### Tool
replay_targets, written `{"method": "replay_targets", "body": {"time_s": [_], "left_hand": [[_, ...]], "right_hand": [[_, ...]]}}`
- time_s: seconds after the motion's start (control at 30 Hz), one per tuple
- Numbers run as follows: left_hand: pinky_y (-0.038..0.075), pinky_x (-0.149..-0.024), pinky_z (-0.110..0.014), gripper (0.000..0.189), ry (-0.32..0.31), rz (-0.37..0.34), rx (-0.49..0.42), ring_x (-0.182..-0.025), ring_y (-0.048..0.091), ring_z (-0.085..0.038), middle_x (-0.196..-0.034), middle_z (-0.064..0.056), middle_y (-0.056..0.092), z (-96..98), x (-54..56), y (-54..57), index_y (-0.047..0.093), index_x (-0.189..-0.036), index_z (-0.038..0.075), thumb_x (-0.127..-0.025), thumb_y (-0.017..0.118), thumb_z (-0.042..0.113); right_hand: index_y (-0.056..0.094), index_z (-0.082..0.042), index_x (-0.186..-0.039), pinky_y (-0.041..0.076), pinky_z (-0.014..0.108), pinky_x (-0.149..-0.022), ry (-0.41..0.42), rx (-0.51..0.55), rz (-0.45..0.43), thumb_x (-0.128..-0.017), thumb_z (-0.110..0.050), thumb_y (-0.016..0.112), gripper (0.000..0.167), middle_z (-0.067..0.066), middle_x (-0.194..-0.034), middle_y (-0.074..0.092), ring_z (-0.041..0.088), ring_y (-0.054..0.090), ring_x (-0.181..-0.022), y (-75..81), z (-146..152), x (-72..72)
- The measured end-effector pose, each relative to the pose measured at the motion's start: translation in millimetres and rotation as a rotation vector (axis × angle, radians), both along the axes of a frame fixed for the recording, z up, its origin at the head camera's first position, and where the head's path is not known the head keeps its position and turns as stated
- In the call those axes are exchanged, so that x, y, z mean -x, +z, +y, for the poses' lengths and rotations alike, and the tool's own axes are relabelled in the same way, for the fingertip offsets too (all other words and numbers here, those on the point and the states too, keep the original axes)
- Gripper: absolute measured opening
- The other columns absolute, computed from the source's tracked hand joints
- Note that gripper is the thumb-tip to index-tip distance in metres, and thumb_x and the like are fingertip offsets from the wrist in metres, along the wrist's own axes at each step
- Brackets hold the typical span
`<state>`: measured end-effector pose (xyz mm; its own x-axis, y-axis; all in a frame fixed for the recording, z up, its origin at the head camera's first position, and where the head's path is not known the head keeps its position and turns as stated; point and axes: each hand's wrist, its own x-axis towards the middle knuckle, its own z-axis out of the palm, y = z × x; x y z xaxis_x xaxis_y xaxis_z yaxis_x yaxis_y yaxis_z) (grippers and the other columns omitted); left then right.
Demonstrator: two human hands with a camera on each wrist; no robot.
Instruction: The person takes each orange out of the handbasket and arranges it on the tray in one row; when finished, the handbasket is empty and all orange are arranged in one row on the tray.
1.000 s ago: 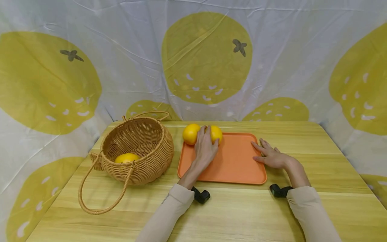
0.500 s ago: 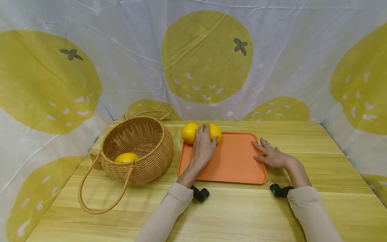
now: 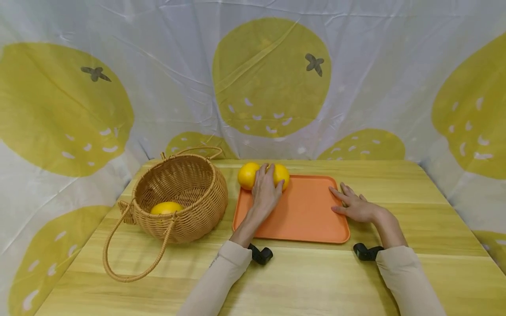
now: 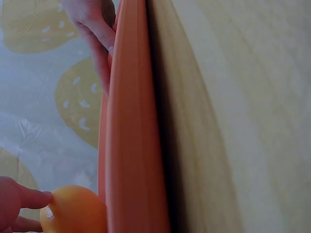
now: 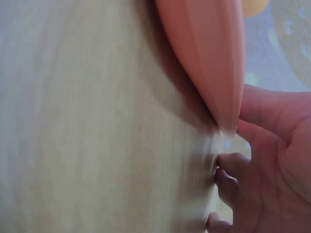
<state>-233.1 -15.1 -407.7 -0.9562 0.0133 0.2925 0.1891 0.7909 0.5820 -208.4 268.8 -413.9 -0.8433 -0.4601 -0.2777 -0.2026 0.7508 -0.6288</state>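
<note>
My left hand (image 3: 266,191) grips the right one of two round yellow-orange oranges at the tray's back left corner. That orange (image 3: 282,174) shows between thumb and fingers; in the left wrist view, fingertips press its glossy side. The other orange (image 3: 247,176) sits just left of the fingers. Both lie over the flat coral tray (image 3: 308,215). At the tray's right edge my right hand (image 3: 359,208) spreads its fingers, thumb and forefinger at the rim, the other fingers beyond it. The right wrist view shows these fingers close by the tray corner.
A wicker basket (image 3: 201,217) stands left of the tray, with one yellow fruit (image 3: 166,208) inside and one handle (image 3: 118,277) hanging toward the front. The wooden table (image 3: 312,285) meets a fruit-printed curtain (image 3: 356,87) at the back. Black wrist cameras sit at both cuffs.
The left hand has shifted very slightly to the left, keeping its place at the right orange. The right hand stays at the tray's edge; the view tilts a little.
</note>
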Motion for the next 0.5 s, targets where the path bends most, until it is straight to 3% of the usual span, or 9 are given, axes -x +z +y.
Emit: {"method": "replay_targets", "body": {"time_s": [0.5], "left_hand": [[0.058, -0.095, -0.048, 0.056, 0.013, 0.062, 0.133, -0.136, 0.053, -0.033, -0.152, -0.016, 0.053, 0.9, -2.1, -0.7, 0.056, -0.147, 0.002, -0.098, 0.073, 0.025]], "right_hand": [[0.014, 0.001, -0.165, -0.012, 0.077, -0.115, 0.0, -0.003, -0.001, -0.108, -0.039, 0.054, 0.08, 0.037, -0.166, -0.012, 0.056, -0.014, -0.153, -1.6, 0.4, 0.7]]}}
